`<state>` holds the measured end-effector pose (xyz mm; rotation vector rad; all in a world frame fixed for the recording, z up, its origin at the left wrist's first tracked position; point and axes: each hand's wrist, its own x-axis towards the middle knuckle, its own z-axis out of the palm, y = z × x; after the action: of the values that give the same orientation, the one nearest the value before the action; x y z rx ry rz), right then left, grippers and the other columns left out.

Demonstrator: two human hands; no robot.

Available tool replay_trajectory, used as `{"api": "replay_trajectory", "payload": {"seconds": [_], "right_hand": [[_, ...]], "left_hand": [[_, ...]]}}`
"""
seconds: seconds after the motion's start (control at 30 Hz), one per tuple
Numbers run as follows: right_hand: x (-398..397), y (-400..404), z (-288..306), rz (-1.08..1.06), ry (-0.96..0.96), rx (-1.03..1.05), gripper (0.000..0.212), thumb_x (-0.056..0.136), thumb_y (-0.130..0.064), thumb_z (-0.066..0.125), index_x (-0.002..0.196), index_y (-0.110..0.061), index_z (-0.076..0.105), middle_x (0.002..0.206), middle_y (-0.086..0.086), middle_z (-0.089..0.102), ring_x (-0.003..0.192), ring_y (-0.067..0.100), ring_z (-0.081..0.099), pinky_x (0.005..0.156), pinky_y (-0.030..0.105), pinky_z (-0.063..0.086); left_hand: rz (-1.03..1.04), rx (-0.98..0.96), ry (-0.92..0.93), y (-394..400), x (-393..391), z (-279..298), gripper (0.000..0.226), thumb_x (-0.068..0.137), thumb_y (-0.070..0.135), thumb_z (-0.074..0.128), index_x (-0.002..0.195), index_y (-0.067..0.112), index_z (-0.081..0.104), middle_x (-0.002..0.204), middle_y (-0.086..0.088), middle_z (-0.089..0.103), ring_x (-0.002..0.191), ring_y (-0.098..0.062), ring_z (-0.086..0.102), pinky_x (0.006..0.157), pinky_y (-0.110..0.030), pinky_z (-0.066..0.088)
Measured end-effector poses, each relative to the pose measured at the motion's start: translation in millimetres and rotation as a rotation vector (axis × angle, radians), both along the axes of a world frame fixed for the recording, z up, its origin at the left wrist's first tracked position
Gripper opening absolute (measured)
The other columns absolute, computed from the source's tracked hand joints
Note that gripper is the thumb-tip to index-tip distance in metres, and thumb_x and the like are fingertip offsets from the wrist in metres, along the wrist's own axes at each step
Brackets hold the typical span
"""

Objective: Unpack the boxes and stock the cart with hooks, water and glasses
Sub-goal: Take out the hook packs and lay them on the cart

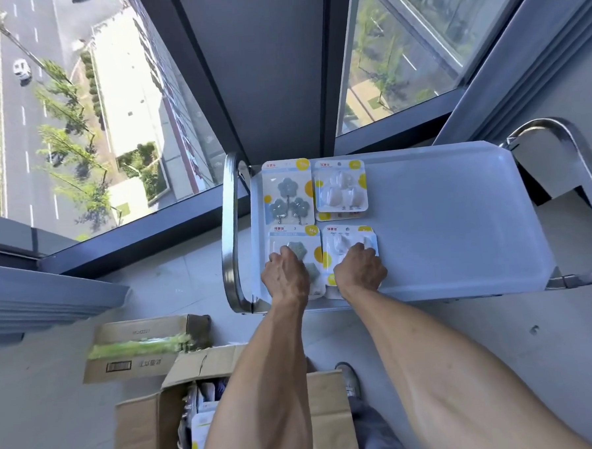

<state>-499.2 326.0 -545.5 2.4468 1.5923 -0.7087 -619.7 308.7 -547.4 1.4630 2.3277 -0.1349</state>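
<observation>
head view, looking down at a white cart (441, 216) with a chrome handle loop at each end, standing against a dark window frame high above a street. four hook packs lie on the cart's top tray, all at its 9 o'clock end, set two by two. far row: a pack of three grey flower hooks (288, 194) and, just beside it toward 3 o'clock, a pack of clear hooks (340, 187); a yellow-edged card peeks from under the clear pack, though i cannot tell if it is a further pack. near row: a second flower-hook pack (304, 241) and a second clear-hook pack (336, 242).

two hands are on the near row, a little apart. the left hand (285, 276) rests on the near flower pack with fingers curled over it, and the right hand (360, 270) rests the same way on the near clear pack; whether either actually grips its pack i cannot tell, since the fingertips are hidden.

on the floor at 7 o'clock are two cardboard boxes: an open box (154, 420) with more carded packs inside, and behind it a closed box (134, 366) with something green lying across it. one shoe (351, 381) shows beside the open box.
</observation>
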Motion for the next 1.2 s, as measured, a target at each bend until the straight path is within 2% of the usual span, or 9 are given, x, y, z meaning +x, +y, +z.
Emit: {"api": "replay_trajectory", "payload": {"seconds": [0.1,0.3,0.5,0.63,0.73,0.83,0.97,1.07,1.2], "right_hand": [[-8,-18,8,0.01,0.01,0.022,0.034,0.09,-0.018,0.058,0.123,-0.009,0.053,0.124,0.014,0.054,0.113,0.031,0.056,0.087,0.039,0.046],[-41,-72,17,-0.013,0.098,0.045,0.03,0.089,-0.012,0.053,0.119,-0.006,0.057,0.121,0.016,0.057,0.111,0.034,0.059,0.085,0.038,0.049],[-91,-164,0,-0.083,0.119,-0.095,0.032,0.089,-0.021,0.057,0.117,-0.009,0.064,0.121,0.014,0.063,0.111,0.032,0.062,0.088,0.038,0.052],[-136,-234,-27,-0.095,0.116,-0.189,0.026,0.09,-0.017,0.057,0.113,-0.011,0.068,0.119,0.011,0.067,0.109,0.03,0.065,0.082,0.037,0.053],[-162,-277,-58,-0.072,0.134,-0.254,0.03,0.085,-0.014,0.056,0.114,-0.014,0.066,0.116,0.011,0.067,0.108,0.031,0.064,0.081,0.036,0.052],[-183,-311,-101,-0.027,0.123,-0.321,0.032,0.084,-0.015,0.057,0.114,-0.014,0.066,0.119,0.011,0.065,0.11,0.03,0.063,0.083,0.035,0.052],[-196,-345,-176,0.055,0.084,-0.372,0.026,0.089,-0.023,0.054,0.111,-0.015,0.066,0.116,0.01,0.066,0.109,0.03,0.063,0.078,0.03,0.045],[-203,-355,-238,0.125,0.1,-0.401,0.029,0.087,-0.02,0.052,0.113,-0.016,0.064,0.117,0.011,0.064,0.108,0.03,0.062,0.075,0.029,0.041],[-201,-362,-303,0.183,0.101,-0.474,0.027,0.088,-0.016,0.053,0.114,-0.014,0.058,0.117,0.011,0.062,0.107,0.03,0.06,0.071,0.03,0.038]], "left_hand": [[-0.012,0.058,-0.028,-21,-5,7,0.014,0.095,0.013,0.047,0.106,0.012,0.055,0.103,-0.01,0.061,0.087,-0.032,0.063,0.063,-0.035,0.035],[-0.019,0.067,-0.057,-84,-29,8,0.015,0.094,0.017,0.046,0.104,0.013,0.057,0.1,-0.01,0.064,0.089,-0.033,0.066,0.066,-0.035,0.038],[0.013,-0.062,-0.082,-176,-91,-11,0.017,0.089,0.015,0.05,0.099,0.016,0.063,0.099,-0.009,0.068,0.092,-0.03,0.067,0.065,-0.03,0.036],[0.021,-0.157,-0.091,-241,-147,-31,0.015,0.086,0.014,0.051,0.096,0.014,0.063,0.1,-0.011,0.068,0.094,-0.031,0.067,0.067,-0.03,0.04],[0.009,-0.252,-0.086,-286,-178,-53,0.013,0.085,0.014,0.055,0.094,0.012,0.065,0.104,-0.012,0.068,0.095,-0.032,0.067,0.068,-0.03,0.042],[0.013,-0.293,-0.1,-323,-201,-90,0.019,0.086,0.015,0.054,0.1,0.01,0.067,0.109,-0.013,0.069,0.102,-0.034,0.065,0.075,-0.033,0.048],[0.05,-0.379,-0.076,-357,-207,-156,0.023,0.085,0.013,0.056,0.105,0.011,0.067,0.114,-0.012,0.066,0.106,-0.032,0.064,0.081,-0.034,0.049],[0.058,-0.415,-0.079,-369,-203,-212,0.025,0.089,0.014,0.052,0.112,0.011,0.063,0.118,-0.011,0.062,0.11,-0.031,0.06,0.085,-0.036,0.047],[0.028,-0.459,-0.124,-375,-192,-276,0.023,0.087,0.009,0.052,0.11,0.008,0.057,0.117,-0.012,0.056,0.109,-0.031,0.055,0.08,-0.039,0.047]]}}
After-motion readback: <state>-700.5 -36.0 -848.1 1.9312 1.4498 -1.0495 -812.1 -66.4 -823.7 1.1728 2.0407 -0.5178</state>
